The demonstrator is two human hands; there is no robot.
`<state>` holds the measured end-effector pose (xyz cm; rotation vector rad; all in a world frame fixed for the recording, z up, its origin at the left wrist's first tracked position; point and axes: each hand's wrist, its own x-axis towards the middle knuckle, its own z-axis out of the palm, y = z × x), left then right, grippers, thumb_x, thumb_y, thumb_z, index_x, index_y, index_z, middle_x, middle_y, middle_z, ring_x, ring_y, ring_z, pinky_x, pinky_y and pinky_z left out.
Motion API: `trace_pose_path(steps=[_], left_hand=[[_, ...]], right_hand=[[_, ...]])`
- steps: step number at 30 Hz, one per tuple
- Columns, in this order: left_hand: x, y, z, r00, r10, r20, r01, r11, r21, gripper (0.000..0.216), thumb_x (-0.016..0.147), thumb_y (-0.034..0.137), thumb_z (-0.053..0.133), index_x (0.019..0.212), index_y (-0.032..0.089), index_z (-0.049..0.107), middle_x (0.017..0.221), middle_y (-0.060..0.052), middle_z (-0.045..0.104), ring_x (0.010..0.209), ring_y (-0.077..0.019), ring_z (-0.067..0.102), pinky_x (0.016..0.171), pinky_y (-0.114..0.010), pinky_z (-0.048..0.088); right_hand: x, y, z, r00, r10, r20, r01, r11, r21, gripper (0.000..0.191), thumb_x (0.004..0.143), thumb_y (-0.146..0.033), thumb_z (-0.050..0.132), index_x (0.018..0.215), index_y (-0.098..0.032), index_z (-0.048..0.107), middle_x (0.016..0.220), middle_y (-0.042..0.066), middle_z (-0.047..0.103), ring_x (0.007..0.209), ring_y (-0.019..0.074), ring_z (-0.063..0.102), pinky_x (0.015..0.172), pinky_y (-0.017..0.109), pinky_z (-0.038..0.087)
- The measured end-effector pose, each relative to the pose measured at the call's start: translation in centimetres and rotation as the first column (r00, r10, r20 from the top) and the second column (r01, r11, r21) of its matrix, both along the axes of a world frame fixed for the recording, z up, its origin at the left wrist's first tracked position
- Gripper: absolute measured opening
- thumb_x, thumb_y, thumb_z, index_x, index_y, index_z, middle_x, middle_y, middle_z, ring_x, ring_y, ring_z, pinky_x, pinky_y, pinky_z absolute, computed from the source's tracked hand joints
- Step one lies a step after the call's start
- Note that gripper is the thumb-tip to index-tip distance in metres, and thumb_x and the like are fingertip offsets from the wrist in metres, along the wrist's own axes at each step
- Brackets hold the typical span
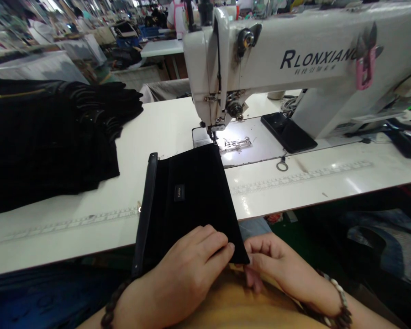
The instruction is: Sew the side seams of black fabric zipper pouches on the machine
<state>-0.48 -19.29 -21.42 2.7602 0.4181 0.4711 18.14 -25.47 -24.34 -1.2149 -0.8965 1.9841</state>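
A flat black fabric pouch (pixel 198 196) with a dark strip along its left edge and a small label (pixel 180 193) spans from the sewing machine's needle area to my lap. Its far corner lies by the presser foot (pixel 213 133). My left hand (pixel 188 269) rests over the near edge, fingers together and curled on the cloth; its thumb is hidden. At the near right corner, my right hand (pixel 276 262) pinches the pouch's edge between thumb and bent fingers.
A white sewing machine (pixel 274 59) stands over the white table (pixel 171 123). Black fabric pieces (pixel 51 141) are piled at left. A black phone (pixel 287 132) and a metal ring (pixel 282 164) lie right of the needle. Pink-handled snips (pixel 366 68) sit on the machine's arm.
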Motion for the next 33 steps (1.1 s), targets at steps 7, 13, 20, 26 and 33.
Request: trace_pose_path(steps=[7,13,20,26,33], left_hand=[[-0.2,0.0,0.4,0.999,-0.026,-0.034,0.027,0.999,0.018,0.027,0.089,0.009,0.031,0.100,0.005,0.055,0.082,-0.009,0.054,0.072,-0.0185,0.048,0.063,-0.034,0.048],[0.0,-0.1,0.8,0.998,-0.016,-0.063,0.023,0.992,0.120,0.025,0.089,0.012,0.034,0.096,0.007,0.057,0.079,-0.008,0.056,0.073,-0.0184,0.052,0.063,-0.033,0.049],[0.0,-0.3,1.0,0.998,-0.042,0.040,0.029,0.958,0.284,0.030,0.090,0.008,0.028,0.094,0.005,0.058,0.074,-0.007,0.060,0.071,-0.0178,0.055,0.064,-0.032,0.048],[0.0,-0.1,1.5,0.989,-0.031,0.146,-0.004,0.972,0.233,0.029,0.090,0.008,0.030,0.090,0.006,0.059,0.071,-0.007,0.061,0.066,-0.0167,0.056,0.062,-0.031,0.049],[0.1,-0.3,2.7,0.994,0.044,0.097,-0.063,0.977,0.206,0.028,0.090,0.006,0.031,0.090,0.009,0.059,0.070,-0.004,0.063,0.066,-0.0154,0.058,0.063,-0.029,0.052]], right_hand=[[-0.2,-0.1,-0.5,0.994,-0.080,-0.073,0.079,0.997,-0.018,0.032,0.076,-0.038,0.051,0.055,-0.014,0.050,0.051,0.003,0.060,0.039,0.0072,0.050,0.043,0.019,0.037],[0.0,0.1,-0.3,0.997,-0.057,-0.045,0.055,0.998,-0.032,0.033,0.072,-0.040,0.061,0.056,-0.014,0.048,0.046,-0.001,0.056,0.036,0.0048,0.046,0.039,0.015,0.032],[0.0,0.0,0.3,1.000,-0.005,0.029,0.005,1.000,-0.004,0.038,0.077,-0.045,0.055,0.056,-0.016,0.043,0.043,-0.002,0.051,0.034,0.0055,0.043,0.038,0.017,0.032],[1.5,-0.8,1.9,0.714,-0.397,0.576,-0.314,0.554,0.771,0.015,0.082,-0.028,0.053,0.079,-0.014,0.056,0.069,0.005,0.060,0.062,0.0143,0.056,0.056,0.025,0.045],[1.5,0.2,3.1,0.544,-0.679,0.492,-0.701,-0.047,0.711,0.032,0.088,-0.004,0.030,0.094,-0.015,0.059,0.074,0.003,0.067,0.066,0.0142,0.059,0.063,0.027,0.048]])
